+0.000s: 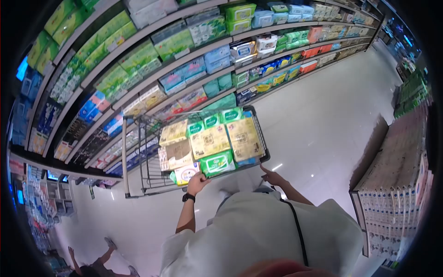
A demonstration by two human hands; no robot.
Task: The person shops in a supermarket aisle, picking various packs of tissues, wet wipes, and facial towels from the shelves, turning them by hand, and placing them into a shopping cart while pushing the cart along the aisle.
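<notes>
A wire shopping cart (159, 190) stands in front of me, loaded with packs. My left hand (197, 183), with a dark watch on the wrist, is closed over the cart's near rim beside a white pack (187, 175). Right of that lies a green wipes pack (217, 163). Yellow tissue packs (209, 140) fill the middle, and more green-and-white packs (212, 121) line the far side. My right hand (274, 178) is by the cart's near right corner, index finger stretched out, nothing seen in it. Whether that fingertip touches the rim I cannot tell.
Long shelves (194, 60) of tissue and wipes packs run behind the cart. A tall stack of cartons (392, 184) stands to the right. Pale shiny floor (318, 111) stretches between them. Another person (99, 265) is at the lower left.
</notes>
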